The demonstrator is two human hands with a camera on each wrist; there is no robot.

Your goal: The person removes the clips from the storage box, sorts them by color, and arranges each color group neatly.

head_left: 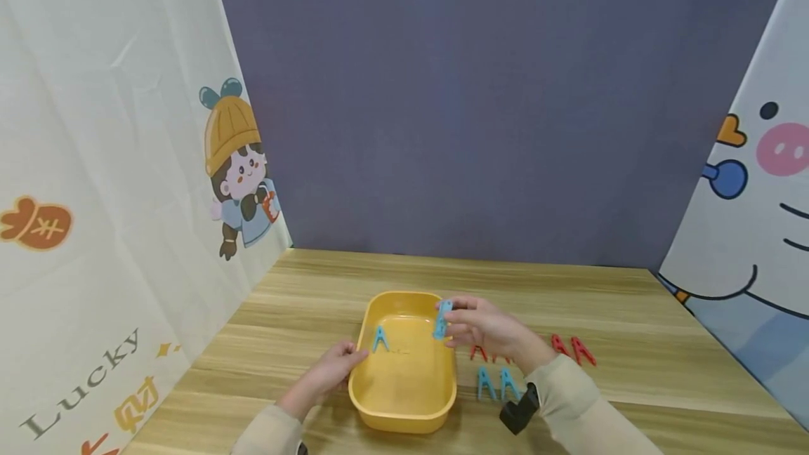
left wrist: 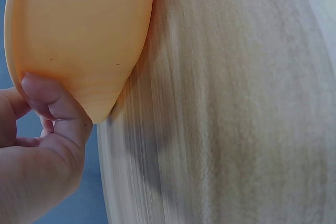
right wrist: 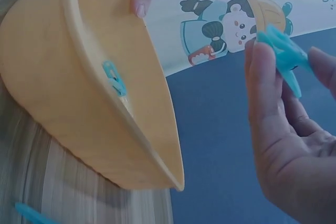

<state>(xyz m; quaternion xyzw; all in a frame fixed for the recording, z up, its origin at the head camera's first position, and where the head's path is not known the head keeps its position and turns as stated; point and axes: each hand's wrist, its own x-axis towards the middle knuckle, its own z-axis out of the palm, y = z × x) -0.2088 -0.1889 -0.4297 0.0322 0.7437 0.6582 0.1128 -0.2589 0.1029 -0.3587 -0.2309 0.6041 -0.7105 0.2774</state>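
My right hand (head_left: 483,328) pinches a blue clothespin (head_left: 443,319) above the right rim of a yellow basin (head_left: 404,418). In the right wrist view the held clothespin (right wrist: 286,56) sits between thumb and fingertips. My left hand (head_left: 331,371) grips the basin's left rim, its thumb over the edge, as the left wrist view also shows at the basin wall (left wrist: 89,19). Inside the basin lies another blue clothespin (head_left: 380,338). Right of the basin, two blue clothespins (head_left: 485,383) lie on the table, with red clothespins (head_left: 479,352) behind them, partly hidden by my right hand.
Further right on the wooden table (head_left: 645,364) lie two more red clothespins (head_left: 583,351). A dark grey cloth (head_left: 455,104) stands behind the table. Printed white sheets (head_left: 126,181) hang at the left and right sides.
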